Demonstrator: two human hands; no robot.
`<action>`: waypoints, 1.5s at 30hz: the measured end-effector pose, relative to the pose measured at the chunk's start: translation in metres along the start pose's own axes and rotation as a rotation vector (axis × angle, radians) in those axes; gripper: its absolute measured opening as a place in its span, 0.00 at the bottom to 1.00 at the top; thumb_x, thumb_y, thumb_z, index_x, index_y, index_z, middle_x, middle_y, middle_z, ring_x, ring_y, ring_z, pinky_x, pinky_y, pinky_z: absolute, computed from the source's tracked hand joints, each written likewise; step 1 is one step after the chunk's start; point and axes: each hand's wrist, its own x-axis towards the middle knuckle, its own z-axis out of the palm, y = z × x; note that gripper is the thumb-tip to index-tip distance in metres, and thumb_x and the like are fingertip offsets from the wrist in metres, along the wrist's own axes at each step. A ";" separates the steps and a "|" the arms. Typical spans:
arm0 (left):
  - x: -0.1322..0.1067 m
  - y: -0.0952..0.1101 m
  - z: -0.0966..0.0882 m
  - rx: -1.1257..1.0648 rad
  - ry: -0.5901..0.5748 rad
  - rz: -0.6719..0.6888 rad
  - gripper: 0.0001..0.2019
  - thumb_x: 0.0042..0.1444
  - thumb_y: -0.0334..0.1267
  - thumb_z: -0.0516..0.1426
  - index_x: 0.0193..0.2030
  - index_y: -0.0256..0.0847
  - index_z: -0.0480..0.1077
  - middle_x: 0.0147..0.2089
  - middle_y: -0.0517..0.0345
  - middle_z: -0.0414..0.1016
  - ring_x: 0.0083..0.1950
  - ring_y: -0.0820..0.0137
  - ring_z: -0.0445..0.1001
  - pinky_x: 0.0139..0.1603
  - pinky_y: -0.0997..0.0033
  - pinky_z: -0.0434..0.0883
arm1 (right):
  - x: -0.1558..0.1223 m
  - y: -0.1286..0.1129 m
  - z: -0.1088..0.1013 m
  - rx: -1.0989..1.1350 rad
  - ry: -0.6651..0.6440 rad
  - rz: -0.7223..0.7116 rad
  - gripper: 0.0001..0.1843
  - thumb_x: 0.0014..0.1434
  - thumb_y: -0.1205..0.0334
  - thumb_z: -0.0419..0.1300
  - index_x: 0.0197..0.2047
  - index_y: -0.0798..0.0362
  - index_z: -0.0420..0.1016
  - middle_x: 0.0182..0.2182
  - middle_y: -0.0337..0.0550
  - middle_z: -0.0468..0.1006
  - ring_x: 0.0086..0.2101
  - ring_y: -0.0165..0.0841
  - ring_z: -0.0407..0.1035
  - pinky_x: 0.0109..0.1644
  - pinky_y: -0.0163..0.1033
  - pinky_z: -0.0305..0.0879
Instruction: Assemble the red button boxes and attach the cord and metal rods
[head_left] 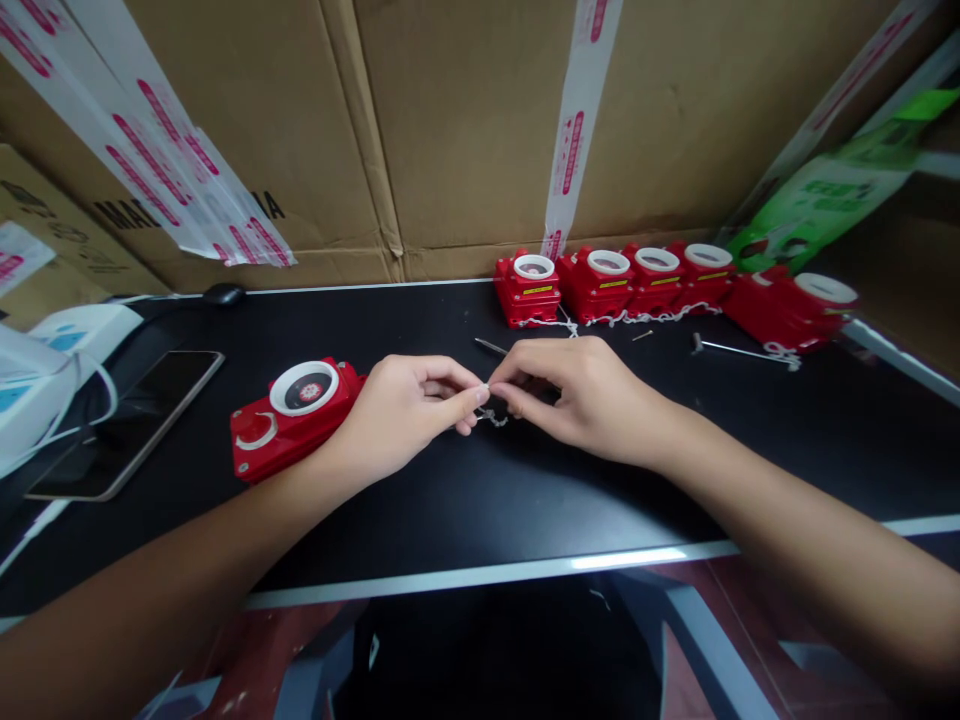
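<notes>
My left hand (409, 405) and my right hand (574, 390) meet above the black table (525, 500), fingertips pinched together on a thin white string (491, 415) that hangs in a small tangle between them. Both hands are closed in a pinch. A red box-shaped device (292, 415) with a white round ring on top lies just left of my left wrist. Behind my right hand lies a thin metal pin (491, 346).
Several more red devices (660, 280) with white rings and white strings stand in a row at the back right against cardboard boxes (465, 130). A metal tool (739, 350) lies before them. A phone (131, 420), white packets (45, 370) and a mouse (223, 293) are on the left.
</notes>
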 end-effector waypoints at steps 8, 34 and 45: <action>-0.007 0.006 0.003 0.372 0.157 0.245 0.02 0.60 0.34 0.66 0.35 0.40 0.82 0.34 0.60 0.82 0.31 0.71 0.81 0.34 0.73 0.76 | 0.002 -0.005 0.007 0.211 0.029 0.209 0.06 0.67 0.66 0.63 0.39 0.57 0.82 0.30 0.40 0.80 0.29 0.30 0.72 0.35 0.35 0.66; 0.002 -0.002 0.004 -0.203 0.020 0.036 0.12 0.59 0.42 0.69 0.39 0.36 0.76 0.37 0.58 0.76 0.31 0.74 0.78 0.35 0.74 0.79 | 0.005 -0.007 0.014 0.692 0.064 0.473 0.15 0.57 0.55 0.76 0.38 0.56 0.80 0.29 0.40 0.78 0.30 0.31 0.75 0.31 0.36 0.82; 0.000 0.003 0.004 -0.476 -0.077 -0.108 0.09 0.58 0.38 0.71 0.40 0.35 0.80 0.34 0.58 0.77 0.34 0.75 0.78 0.37 0.76 0.80 | 0.008 -0.004 0.010 0.907 0.009 0.534 0.08 0.56 0.67 0.71 0.34 0.57 0.76 0.27 0.36 0.78 0.24 0.28 0.77 0.28 0.31 0.79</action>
